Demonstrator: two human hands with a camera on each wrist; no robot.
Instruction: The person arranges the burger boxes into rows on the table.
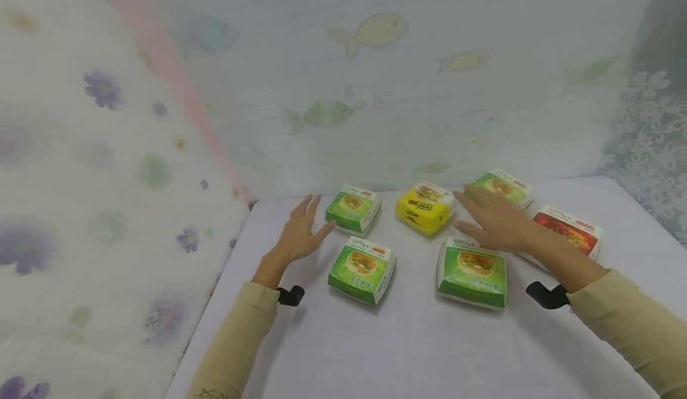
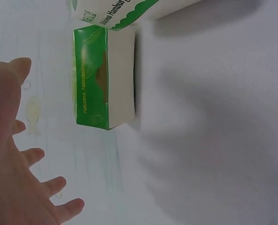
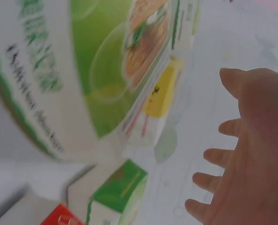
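Note:
My left hand (image 1: 302, 232) hovers with extended fingers just left of a green burger box (image 1: 353, 209) at the back. Nearer me on that side lies a second green burger box (image 1: 362, 269). Above the right group of boxes my right hand (image 1: 496, 220) is spread, holding nothing. In the head view it overlaps the back-right green burger box (image 1: 504, 185) and the top edge of the front-right green burger box (image 1: 473, 272). Left of its fingertips sits a yellow burger box (image 1: 426, 207). A red burger box (image 1: 571, 232) is partly hidden behind my right forearm.
The boxes stand on a white-covered table (image 1: 408, 351). A curtain printed with fish (image 1: 376, 89) hangs right behind the table's back edge. On the left is a flower-printed curtain (image 1: 107, 208). Black wrist mounts (image 1: 291, 296) stick out under both wrists.

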